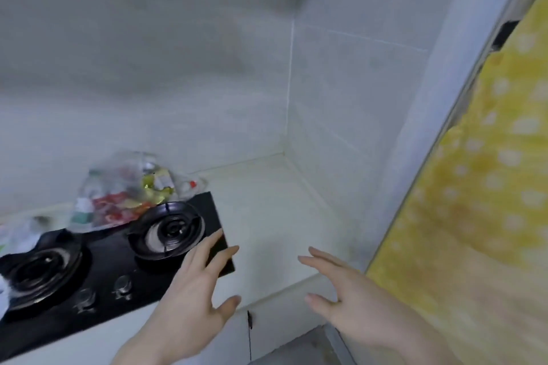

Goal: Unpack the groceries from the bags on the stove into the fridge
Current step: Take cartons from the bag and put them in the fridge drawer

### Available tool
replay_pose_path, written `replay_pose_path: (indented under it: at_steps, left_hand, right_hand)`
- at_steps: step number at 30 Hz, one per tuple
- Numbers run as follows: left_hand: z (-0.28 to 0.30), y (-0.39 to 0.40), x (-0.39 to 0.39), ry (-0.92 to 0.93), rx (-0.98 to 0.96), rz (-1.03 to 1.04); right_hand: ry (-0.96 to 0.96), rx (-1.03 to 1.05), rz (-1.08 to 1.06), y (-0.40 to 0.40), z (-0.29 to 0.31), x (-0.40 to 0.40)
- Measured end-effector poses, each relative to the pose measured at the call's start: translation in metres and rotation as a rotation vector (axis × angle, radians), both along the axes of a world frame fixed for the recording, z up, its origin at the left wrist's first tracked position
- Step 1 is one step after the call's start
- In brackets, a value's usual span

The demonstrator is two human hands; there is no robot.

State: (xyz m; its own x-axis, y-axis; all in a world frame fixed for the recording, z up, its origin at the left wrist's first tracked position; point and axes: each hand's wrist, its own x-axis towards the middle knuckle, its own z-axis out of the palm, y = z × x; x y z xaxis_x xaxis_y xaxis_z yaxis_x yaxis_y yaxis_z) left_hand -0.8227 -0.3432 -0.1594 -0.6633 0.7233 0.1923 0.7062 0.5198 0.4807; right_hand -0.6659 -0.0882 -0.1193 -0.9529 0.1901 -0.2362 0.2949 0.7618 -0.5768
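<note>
A clear plastic bag (124,195) with red, green and yellow packets lies at the back of the black gas stove (100,272), behind its right burner. Part of a second bag (20,231) shows at the left edge, blurred. My left hand (195,293) hovers over the stove's front right corner, fingers straight, holding nothing. My right hand (344,299) is spread above the counter's front edge, also holding nothing. The fridge is not in view.
A pale counter (267,216) runs from the stove to the tiled corner wall (341,98). A yellow dotted cloth (474,201) hangs close on the right. Below the counter edge is a cabinet front (267,329).
</note>
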Motion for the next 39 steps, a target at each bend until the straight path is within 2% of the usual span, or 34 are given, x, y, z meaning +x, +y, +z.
replay_pose_path:
  at_steps: [12,21,25,29,34,39]
  left_hand:
    - [-0.017,-0.138,-0.010,-0.050,-0.013,0.666]
    - [-0.012,-0.198,0.031,-0.085,-0.026,1.055]
    - [-0.012,-0.227,0.033,-0.112,-0.027,1.137]
    - [-0.014,-0.264,0.018,-0.118,-0.018,1.122]
    - [-0.021,-0.332,-0.013,-0.060,-0.006,1.080]
    - [-0.013,-0.396,-0.051,-0.108,-0.053,0.973]
  right_hand:
    - [0.007,-0.064,0.605,-0.086,-0.018,-0.204]
    - [-0.051,-0.081,0.963,-0.181,-0.020,-0.272]
    - [-0.032,-0.055,1.051,-0.222,-0.015,-0.290]
    - [-0.011,-0.060,1.052,-0.260,-0.013,-0.305]
    - [-0.001,-0.045,0.985,-0.309,-0.019,-0.323]
    - [0.007,-0.016,0.900,-0.365,-0.019,-0.343]
